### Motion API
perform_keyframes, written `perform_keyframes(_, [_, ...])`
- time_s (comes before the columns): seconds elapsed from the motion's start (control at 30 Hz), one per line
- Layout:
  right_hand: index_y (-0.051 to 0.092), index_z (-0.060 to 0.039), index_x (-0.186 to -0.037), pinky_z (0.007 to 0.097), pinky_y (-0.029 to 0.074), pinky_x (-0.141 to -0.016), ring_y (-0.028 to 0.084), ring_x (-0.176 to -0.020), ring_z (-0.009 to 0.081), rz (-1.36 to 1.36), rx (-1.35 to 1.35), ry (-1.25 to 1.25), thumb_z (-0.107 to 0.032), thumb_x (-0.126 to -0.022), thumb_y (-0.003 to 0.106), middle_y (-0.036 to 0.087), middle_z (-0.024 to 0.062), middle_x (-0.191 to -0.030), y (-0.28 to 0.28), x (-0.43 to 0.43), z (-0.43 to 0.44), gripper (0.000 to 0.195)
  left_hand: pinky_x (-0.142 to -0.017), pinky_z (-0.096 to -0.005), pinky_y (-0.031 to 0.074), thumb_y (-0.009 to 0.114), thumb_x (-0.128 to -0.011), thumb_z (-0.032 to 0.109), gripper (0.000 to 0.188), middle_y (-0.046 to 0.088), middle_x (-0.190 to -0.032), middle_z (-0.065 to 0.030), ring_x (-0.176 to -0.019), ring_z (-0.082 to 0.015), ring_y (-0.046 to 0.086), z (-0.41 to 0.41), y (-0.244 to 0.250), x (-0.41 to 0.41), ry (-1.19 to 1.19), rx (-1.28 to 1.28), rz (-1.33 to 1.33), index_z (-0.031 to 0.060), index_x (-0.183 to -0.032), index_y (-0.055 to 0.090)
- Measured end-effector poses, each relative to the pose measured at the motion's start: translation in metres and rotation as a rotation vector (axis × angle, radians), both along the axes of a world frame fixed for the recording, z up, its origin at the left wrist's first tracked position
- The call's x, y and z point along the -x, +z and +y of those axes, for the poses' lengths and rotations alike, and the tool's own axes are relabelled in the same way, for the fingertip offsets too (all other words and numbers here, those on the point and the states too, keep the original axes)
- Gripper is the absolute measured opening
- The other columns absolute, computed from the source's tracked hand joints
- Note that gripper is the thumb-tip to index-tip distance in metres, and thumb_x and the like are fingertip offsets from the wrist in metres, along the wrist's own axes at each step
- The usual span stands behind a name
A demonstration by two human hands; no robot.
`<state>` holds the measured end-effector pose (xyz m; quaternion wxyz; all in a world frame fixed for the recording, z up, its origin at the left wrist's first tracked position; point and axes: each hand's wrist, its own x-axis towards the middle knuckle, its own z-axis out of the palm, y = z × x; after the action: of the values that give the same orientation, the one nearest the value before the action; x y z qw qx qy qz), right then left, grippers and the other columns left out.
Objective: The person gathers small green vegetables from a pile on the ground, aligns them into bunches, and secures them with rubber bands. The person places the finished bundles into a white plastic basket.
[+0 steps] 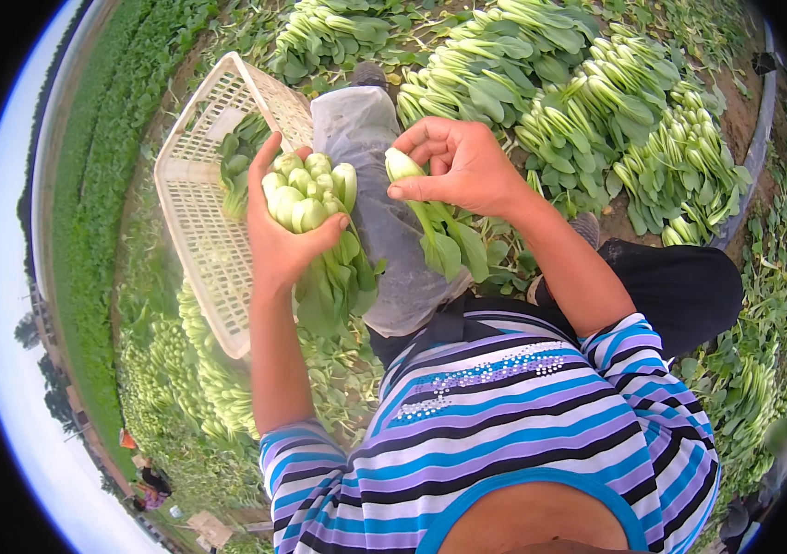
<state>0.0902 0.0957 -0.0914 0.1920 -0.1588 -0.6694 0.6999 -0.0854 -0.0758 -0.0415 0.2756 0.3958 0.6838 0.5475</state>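
My left hand [282,228] is wrapped around a bunch of bok choy [303,190], its pale stem ends up and its leaves hanging below. Between the thumb and fingers of my right hand [452,166] is a single bok choy [428,208], held by its white base with the leaves trailing down. A small gap separates this plant from the bunch. Behind my left hand, a cream plastic crate [192,201] stands tilted, with some bok choy [237,163] inside it.
Cut bok choy lies in long rows [504,62] ahead and to the right, and more heaps [206,367] lie at left. A pale hose or pipe [757,152] runs along the right. A crop bed [88,208] grows beyond the crate. Another person [151,488] is far off at lower left.
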Motion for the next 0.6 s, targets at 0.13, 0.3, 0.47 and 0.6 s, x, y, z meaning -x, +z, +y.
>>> perform_keyframes(0.13, [0.064,0.0039,-0.103,0.0206,0.048,-0.053,0.06,-0.063,0.0045,0.128,0.354,-0.08,-0.018,-0.076,0.088,0.071,0.0052,-0.085,0.009,0.013,-0.038,0.042,-0.099,-0.0376,0.051,0.086,-0.061,0.009,0.105,0.054,-0.132,-0.0174,-0.116,-0.0252,0.058,0.006,0.003,0.002,-0.024,0.015,-0.075,0.0056,-0.15,0.031])
perform_keyframes(0.3, [0.063,0.0065,-0.104,0.022,0.051,-0.054,0.061,-0.064,0.0054,0.25,0.153,-0.249,-0.013,-0.077,0.085,0.067,0.0072,-0.094,-0.006,0.021,-0.062,0.04,-0.098,-0.0376,0.051,0.086,-0.062,0.007,0.105,0.053,-0.132,-0.0173,-0.116,-0.0249,0.058,0.008,0.003,0.001,-0.017,0.012,-0.089,0.0041,-0.151,0.03])
perform_keyframes(0.47, [0.055,0.0096,-0.117,0.023,0.054,-0.052,0.062,-0.063,0.0076,0.161,0.306,-0.151,-0.007,-0.074,0.086,0.062,0.0073,-0.091,-0.006,0.023,-0.064,0.055,-0.099,-0.0376,0.051,0.085,-0.061,0.006,0.105,0.053,-0.132,-0.0168,-0.116,-0.0251,0.058,0.005,0.005,0.002,-0.017,0.006,-0.133,0.0037,-0.151,0.03])
perform_keyframes(0.6, [0.045,0.0107,-0.128,0.024,0.055,-0.051,0.063,-0.063,0.0107,0.196,0.473,-0.123,-0.006,-0.071,0.088,0.06,0.0072,-0.087,-0.005,0.033,-0.064,0.073,-0.099,-0.0373,0.05,0.086,-0.061,0.006,0.106,0.055,-0.13,-0.0158,-0.115,-0.0247,0.059,0.004,0.007,0.006,-0.024,0.028,-0.172,0.0035,-0.151,0.031])
